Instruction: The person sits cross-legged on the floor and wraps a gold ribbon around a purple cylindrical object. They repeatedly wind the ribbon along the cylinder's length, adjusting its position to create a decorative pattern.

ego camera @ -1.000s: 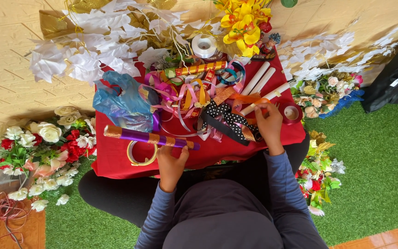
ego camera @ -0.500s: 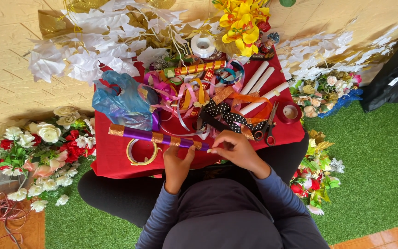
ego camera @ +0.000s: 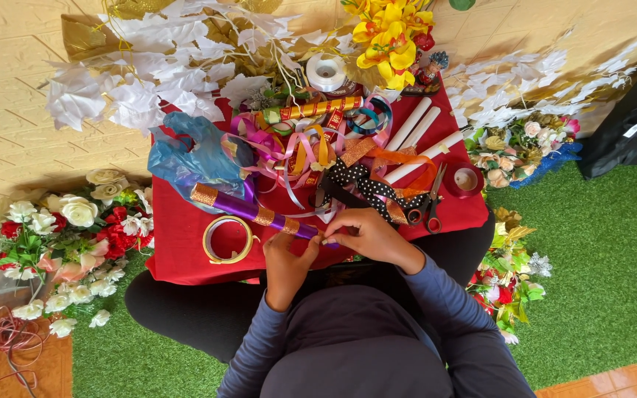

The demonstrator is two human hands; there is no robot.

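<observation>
A long purple stick with gold bands (ego camera: 248,212) lies slanted across the red table (ego camera: 178,243). My left hand (ego camera: 287,259) grips its near end. My right hand (ego camera: 369,234) pinches the same end from the right, fingertips touching the left hand's. Just beyond my right hand lies a black ribbon with white dots (ego camera: 366,188). Scissors with orange handles (ego camera: 427,203) rest on the table to the right of it. A tape ring (ego camera: 228,239) lies flat left of my left hand.
A heap of coloured ribbons (ego camera: 296,151), a blue plastic bag (ego camera: 197,155), white paper rolls (ego camera: 418,133) and a white tape spool (ego camera: 326,72) crowd the table. White leaves (ego camera: 134,81), yellow flowers (ego camera: 388,37) and rose bunches (ego camera: 60,228) surround it on green turf (ego camera: 599,258).
My right hand left the scissors at the table's right side and came left to the purple stick's near end, where it now meets my left hand.
</observation>
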